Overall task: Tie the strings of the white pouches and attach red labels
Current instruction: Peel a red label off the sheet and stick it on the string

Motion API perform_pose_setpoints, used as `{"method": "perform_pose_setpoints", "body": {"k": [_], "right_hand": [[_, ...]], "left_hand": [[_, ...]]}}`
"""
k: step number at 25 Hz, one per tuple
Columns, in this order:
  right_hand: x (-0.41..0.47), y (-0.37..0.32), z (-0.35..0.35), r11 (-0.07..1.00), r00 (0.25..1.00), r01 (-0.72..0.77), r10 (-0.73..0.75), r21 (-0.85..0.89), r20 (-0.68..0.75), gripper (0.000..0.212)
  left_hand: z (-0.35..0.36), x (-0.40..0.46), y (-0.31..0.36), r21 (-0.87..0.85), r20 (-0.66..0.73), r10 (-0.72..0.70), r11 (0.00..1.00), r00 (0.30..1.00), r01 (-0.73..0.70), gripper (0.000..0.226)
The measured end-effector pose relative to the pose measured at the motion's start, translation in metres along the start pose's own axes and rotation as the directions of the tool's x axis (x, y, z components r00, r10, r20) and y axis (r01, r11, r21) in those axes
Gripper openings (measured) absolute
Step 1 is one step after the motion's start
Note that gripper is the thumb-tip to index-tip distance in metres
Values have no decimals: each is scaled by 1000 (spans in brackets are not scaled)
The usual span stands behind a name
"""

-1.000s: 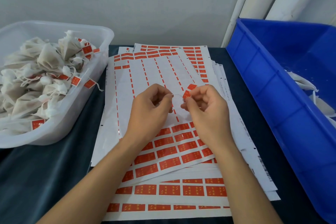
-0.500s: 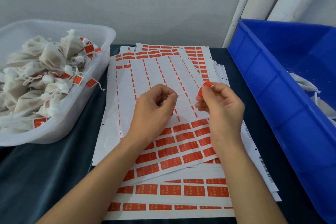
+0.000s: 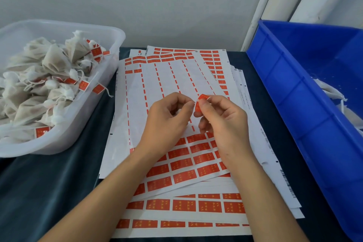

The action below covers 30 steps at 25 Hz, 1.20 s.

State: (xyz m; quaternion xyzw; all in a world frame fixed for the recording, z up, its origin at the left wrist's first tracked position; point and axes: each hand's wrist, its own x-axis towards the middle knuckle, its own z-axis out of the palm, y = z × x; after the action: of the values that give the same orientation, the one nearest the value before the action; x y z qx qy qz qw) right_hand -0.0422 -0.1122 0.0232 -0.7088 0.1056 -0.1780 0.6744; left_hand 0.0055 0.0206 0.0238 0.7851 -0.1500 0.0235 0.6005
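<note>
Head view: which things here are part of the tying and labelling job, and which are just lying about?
In the job:
red label pinched in the right hand
left hand
label sheets
clear tub of labelled pouches
blue bin holding white pouches

Lying about:
dark cloth
white pipes

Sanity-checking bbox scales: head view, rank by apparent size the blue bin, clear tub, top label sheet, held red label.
1. Blue bin, though cropped by the frame
2. Top label sheet and clear tub: too close to rank
3. Held red label, in right hand
</note>
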Motion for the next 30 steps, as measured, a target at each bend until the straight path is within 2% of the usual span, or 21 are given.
{"method": "perform_pose_setpoints", "body": {"k": [7, 15, 24, 30], "right_hand": [[2, 2, -2, 999, 1000, -29, 29, -30, 9, 10], [2, 2, -1, 997, 1000, -16, 18, -72, 15, 8], [0, 2, 1, 985, 998, 61, -63, -163, -6, 11], [0, 5, 0, 940, 989, 129, -146, -317, -30, 16]], "left_hand": [[0, 0, 0, -90, 17, -13, 996, 1000, 15, 20], [-1, 0, -1, -104, 28, -15, 994, 1000, 18, 21], [-1, 0, 0, -125, 28, -42, 991, 999, 45, 22], [-1, -1, 2, -144, 50, -76, 986, 996, 82, 22]]}}
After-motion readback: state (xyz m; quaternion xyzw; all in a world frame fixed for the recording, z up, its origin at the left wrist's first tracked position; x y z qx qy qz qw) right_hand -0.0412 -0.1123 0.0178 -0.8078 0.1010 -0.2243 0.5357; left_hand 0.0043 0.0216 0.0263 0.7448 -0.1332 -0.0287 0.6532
